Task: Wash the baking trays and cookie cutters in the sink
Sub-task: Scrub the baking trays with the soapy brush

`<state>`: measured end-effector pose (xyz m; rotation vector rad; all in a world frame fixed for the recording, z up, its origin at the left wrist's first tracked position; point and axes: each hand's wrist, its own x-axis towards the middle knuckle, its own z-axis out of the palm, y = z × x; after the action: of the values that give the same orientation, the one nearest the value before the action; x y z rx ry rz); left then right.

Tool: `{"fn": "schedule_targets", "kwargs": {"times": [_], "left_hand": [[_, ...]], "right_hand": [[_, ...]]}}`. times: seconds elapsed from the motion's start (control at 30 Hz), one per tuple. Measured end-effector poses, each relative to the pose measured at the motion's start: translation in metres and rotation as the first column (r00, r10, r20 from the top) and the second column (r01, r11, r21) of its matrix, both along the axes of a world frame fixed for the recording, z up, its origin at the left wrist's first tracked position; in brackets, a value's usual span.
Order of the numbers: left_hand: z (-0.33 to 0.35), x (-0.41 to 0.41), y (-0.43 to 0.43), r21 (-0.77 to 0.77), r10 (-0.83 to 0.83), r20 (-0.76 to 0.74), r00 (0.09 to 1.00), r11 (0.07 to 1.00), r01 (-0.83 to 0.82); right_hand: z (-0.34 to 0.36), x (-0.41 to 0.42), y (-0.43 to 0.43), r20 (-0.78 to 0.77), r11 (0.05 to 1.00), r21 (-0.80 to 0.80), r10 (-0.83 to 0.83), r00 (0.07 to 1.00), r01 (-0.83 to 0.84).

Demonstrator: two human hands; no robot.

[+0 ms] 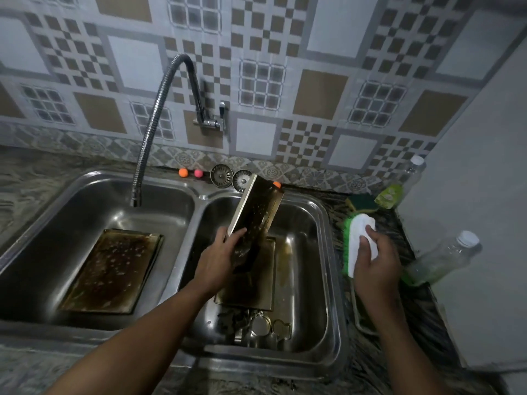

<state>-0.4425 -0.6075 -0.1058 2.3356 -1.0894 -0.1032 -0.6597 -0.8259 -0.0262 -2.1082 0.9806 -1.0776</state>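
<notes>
Patterned tiles back the double sink (328, 223). My left hand (219, 260) grips a greasy tray (256, 206) tilted toward twelve o'clock; my right hand (376, 260) clasps the brush (360, 240) at three. Trays and cutters (256, 323) look unwashed.

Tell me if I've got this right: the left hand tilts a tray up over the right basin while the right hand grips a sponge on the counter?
Not quite. In the head view the right hand grips a brush, white with green bristles, not a sponge. The rest holds: the left hand tilts a tray up over the right basin.
</notes>
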Motion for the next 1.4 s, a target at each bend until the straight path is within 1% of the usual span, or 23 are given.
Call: {"fn": "schedule_targets", "kwargs": {"times": [0.07, 0.13, 0.2, 0.23, 0.3, 0.43, 0.53, 0.6, 0.67, 0.73, 0.83, 0.9, 1.0, 1.03, 1.07, 1.1, 1.2, 1.3, 1.33, 1.37, 1.4], "left_hand": [[0.007, 0.006, 0.004, -0.033, -0.033, 0.098, 0.995, 0.999, 0.037], [0.018, 0.014, 0.008, -0.038, -0.061, 0.178, 0.982, 0.997, 0.068], [0.031, 0.021, 0.01, -0.048, -0.082, 0.209, 0.974, 0.994, 0.094], [0.039, 0.023, 0.011, -0.078, -0.098, 0.203, 0.974, 0.99, 0.116], [0.054, 0.023, 0.012, -0.187, -0.12, 0.181, 0.976, 0.97, 0.154], [0.072, 0.02, 0.012, -0.42, -0.076, 0.106, 0.991, 0.9, 0.114], [0.082, 0.02, 0.015, -0.49, -0.057, 0.035, 0.998, 0.869, 0.067], [0.086, 0.019, 0.017, -0.534, -0.078, 0.014, 0.997, 0.843, 0.074], [0.087, 0.022, 0.019, -0.55, -0.106, 0.008, 0.994, 0.83, 0.093], [0.087, 0.026, 0.018, -0.553, -0.113, 0.0, 0.994, 0.828, 0.094], [0.092, 0.034, 0.015, -0.558, -0.122, -0.034, 0.992, 0.826, 0.082], [0.097, 0.04, 0.012, -0.576, -0.134, -0.054, 0.989, 0.814, 0.079], [0.103, 0.05, 0.014, -0.611, -0.097, -0.112, 0.989, 0.791, 0.008], [0.106, 0.052, 0.016, -0.624, -0.085, -0.127, 0.988, 0.781, -0.013], [0.107, 0.053, 0.017, -0.635, -0.081, -0.135, 0.988, 0.772, -0.024], [0.108, 0.053, 0.02, -0.642, -0.081, -0.139, 0.987, 0.766, -0.028], [0.105, 0.047, 0.025, -0.621, -0.09, -0.12, 0.989, 0.784, -0.004], [0.099, 0.037, 0.025, -0.583, -0.163, -0.13, 0.978, 0.81, 0.058], [0.099, 0.035, 0.023, -0.577, -0.181, -0.133, 0.974, 0.814, 0.072], [0.101, 0.035, 0.02, -0.579, -0.19, -0.135, 0.972, 0.812, 0.078], [0.104, 0.036, 0.018, -0.589, -0.2, -0.144, 0.969, 0.804, 0.078]], "right_hand": [[0.011, 0.023, 0.012, 0.034, 0.999, -0.044, 0.031, 0.999, -0.029], [0.022, 0.045, 0.026, 0.057, 0.998, -0.043, 0.053, 0.997, -0.05], [0.031, 0.066, 0.04, 0.084, 0.996, -0.02, 0.083, 0.993, -0.082], [0.035, 0.076, 0.049, 0.104, 0.995, -0.01, 0.1, 0.99, -0.1], [0.041, 0.095, 0.064, 0.149, 0.991, 0.008, 0.128, 0.981, -0.13], [0.05, 0.127, 0.088, 0.219, 0.992, 0.011, 0.117, 0.969, -0.123], [0.057, 0.143, 0.094, 0.255, 0.997, 0.045, 0.047, 0.966, -0.061], [0.063, 0.152, 0.095, 0.269, 0.997, 0.074, -0.007, 0.963, -0.013], [0.069, 0.161, 0.093, 0.292, 0.997, 0.074, -0.035, 0.956, 0.014], [0.076, 0.173, 0.09, 0.293, 0.999, 0.04, -0.032, 0.956, 0.021], [0.086, 0.195, 0.092, 0.241, 1.0, 0.027, 0.008, 0.971, -0.015], [0.089, 0.206, 0.103, 0.211, 0.997, -0.017, 0.079, 0.974, -0.078], [0.078, 0.206, 0.117, 0.129, 0.952, -0.185, 0.271, 0.954, -0.245], [0.071, 0.202, 0.118, 0.088, 0.933, -0.232, 0.302, 0.949, -0.276], [0.063, 0.196, 0.116, 0.061, 0.928, -0.249, 0.299, 0.952, -0.276], [0.058, 0.19, 0.114, 0.056, 0.939, -0.232, 0.275, 0.96, -0.255], [0.055, 0.175, 0.097, 0.118, 0.982, -0.118, 0.162, 0.98, -0.148], [0.07, 0.182, 0.076, 0.168, 0.999, -0.04, 0.041, 0.985, -0.034], [0.076, 0.189, 0.072, 0.181, 1.0, -0.013, 0.019, 0.983, -0.017], [0.082, 0.196, 0.073, 0.191, 1.0, 0.012, 0.026, 0.981, -0.028], [0.086, 0.203, 0.078, 0.196, 0.998, 0.003, 0.059, 0.979, -0.061]]}}
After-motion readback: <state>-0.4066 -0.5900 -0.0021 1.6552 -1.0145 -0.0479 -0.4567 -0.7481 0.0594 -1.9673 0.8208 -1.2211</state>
